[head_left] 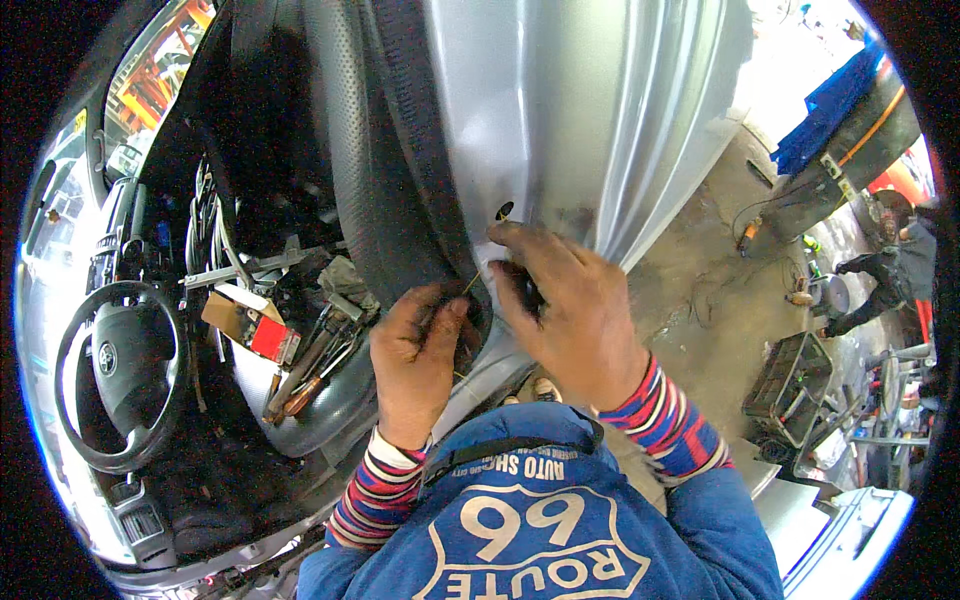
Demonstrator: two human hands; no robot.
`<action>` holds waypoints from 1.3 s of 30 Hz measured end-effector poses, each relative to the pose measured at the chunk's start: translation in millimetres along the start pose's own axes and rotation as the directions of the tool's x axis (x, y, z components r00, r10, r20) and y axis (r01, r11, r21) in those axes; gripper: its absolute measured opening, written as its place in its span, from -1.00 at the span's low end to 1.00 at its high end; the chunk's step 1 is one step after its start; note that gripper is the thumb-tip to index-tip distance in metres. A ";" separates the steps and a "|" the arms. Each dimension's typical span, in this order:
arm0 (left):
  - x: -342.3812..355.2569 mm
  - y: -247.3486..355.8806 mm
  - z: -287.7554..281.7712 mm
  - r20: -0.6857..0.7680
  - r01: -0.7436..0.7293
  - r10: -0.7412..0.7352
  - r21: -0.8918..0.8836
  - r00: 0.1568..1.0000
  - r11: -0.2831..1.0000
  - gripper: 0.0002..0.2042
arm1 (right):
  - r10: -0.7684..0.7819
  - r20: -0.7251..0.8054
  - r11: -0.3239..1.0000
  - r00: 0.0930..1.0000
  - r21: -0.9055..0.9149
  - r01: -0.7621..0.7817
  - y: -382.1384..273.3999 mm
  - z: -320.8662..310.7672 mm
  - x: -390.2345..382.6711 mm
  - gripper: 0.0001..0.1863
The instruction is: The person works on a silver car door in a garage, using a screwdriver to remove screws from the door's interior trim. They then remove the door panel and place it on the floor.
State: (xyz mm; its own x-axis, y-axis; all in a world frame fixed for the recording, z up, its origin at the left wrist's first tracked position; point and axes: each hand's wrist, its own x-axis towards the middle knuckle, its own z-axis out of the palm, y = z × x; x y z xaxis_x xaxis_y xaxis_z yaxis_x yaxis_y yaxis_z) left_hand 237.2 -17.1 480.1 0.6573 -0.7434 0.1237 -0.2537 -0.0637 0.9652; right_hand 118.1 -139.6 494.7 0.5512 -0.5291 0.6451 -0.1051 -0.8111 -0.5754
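My left hand [410,365] pinches a thin yellowish wire [473,283] beside the dark seat edge [385,160]. My right hand [568,318] is curled against the silver pillar panel [545,120], its fingertips at the wire just below a small dark hole [505,210]. The wire shows at the hole and between my hands; whether the right fingers grip it is hard to make out. More wire hangs below my left hand.
Left, a steering wheel [118,445], cardboard box [240,320] and hand tools [315,375] on a seat. Right, stained floor [680,300], a black crate [785,385], blue cloth [805,125], cords, metal parts and another person in dark clothing [880,285].
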 end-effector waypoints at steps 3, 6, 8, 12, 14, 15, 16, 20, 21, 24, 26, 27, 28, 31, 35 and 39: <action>3.5 -3.8 -5.0 0.034 -0.055 0.052 0.074 0.998 0.996 -0.89 | -0.068 0.138 0.959 0.988 -0.264 0.103 1.9 -11.3 19.9 -0.71; 9.7 -10.5 -7.6 0.009 -0.095 0.094 0.035 0.996 0.995 -0.89 | -0.205 0.239 0.871 0.949 -0.397 0.288 2.5 -18.0 36.1 -0.79; 13.1 -16.1 -8.6 -0.004 -0.044 0.044 -0.048 0.999 0.998 -0.89 | -0.245 0.315 0.809 0.917 -0.455 0.372 -1.2 -21.6 40.2 -0.82; 18.7 -25.0 -10.1 -0.021 -0.081 0.080 -0.056 0.997 0.995 -0.89 | -0.170 0.413 0.742 0.895 -0.544 0.392 -5.0 -24.4 44.6 -0.82; 17.2 -26.7 -10.6 0.010 0.026 -0.025 -0.198 1.000 0.980 -0.89 | -0.135 0.392 0.752 0.910 -0.557 0.351 -4.6 -20.8 44.9 -0.84; 17.0 -27.3 -11.2 0.016 0.029 -0.026 -0.188 1.000 0.982 -0.89 | -0.112 0.358 0.770 0.927 -0.559 0.309 -4.2 -18.8 44.0 -0.84; 17.5 -28.0 -11.6 0.020 0.012 -0.009 -0.184 1.000 0.983 -0.90 | -0.099 0.327 0.784 0.940 -0.555 0.276 -3.5 -16.8 43.1 -0.85; 18.5 -30.6 -17.5 0.085 0.054 -0.043 -0.122 0.995 0.991 -0.90 | -0.017 0.219 0.792 0.976 -0.593 0.147 -2.0 -8.3 38.2 -0.87; 19.0 -31.7 -18.4 0.089 0.064 -0.051 -0.148 0.995 0.987 -0.90 | -0.011 0.168 0.795 0.986 -0.596 0.111 -2.2 -5.0 36.2 -0.87; 20.2 -34.9 -20.1 0.108 0.070 -0.050 -0.190 0.993 0.979 -0.90 | 0.019 0.025 0.825 1.000 -0.565 -0.001 -2.9 5.3 25.9 -0.88; 21.1 -36.7 -21.5 0.127 0.061 -0.042 -0.157 0.991 0.986 -0.90 | 0.046 -0.092 0.860 0.995 -0.503 -0.087 -2.1 14.1 15.7 -0.88; 21.4 -37.5 -21.8 0.129 0.024 -0.004 -0.160 0.992 0.987 -0.89 | 0.063 -0.162 0.881 0.985 -0.454 -0.131 -1.1 20.1 10.0 -0.88; 21.6 -38.0 -22.4 0.131 0.006 0.013 -0.149 0.991 0.989 -0.89 | 0.083 -0.232 0.900 0.969 -0.400 -0.172 0.1 26.0 3.8 -0.88; 22.9 -39.0 -24.4 0.160 -0.009 0.032 -0.142 0.987 0.990 -0.89 | 0.162 -0.321 0.904 0.933 -0.330 -0.271 5.2 48.1 -12.6 -0.86; 24.0 -41.5 -24.8 0.220 -0.025 0.047 -0.102 0.974 0.994 -0.88 | 0.223 -0.424 0.927 0.878 -0.188 -0.326 8.7 77.8 -25.7 -0.83; 26.0 -47.4 -24.0 0.205 -0.274 0.261 0.034 0.943 0.961 -0.88 | 0.261 -0.433 0.928 0.863 -0.133 -0.348 4.8 92.9 -31.6 -0.81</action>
State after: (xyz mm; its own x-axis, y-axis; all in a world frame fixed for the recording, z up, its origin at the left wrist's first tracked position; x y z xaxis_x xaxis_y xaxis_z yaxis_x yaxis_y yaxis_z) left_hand 283.4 -17.4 443.1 0.4080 -0.8545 0.3215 -0.4481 0.1194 0.8860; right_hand 177.0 -103.7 424.9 0.0896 -0.7764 0.6239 -0.3995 -0.6018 -0.6915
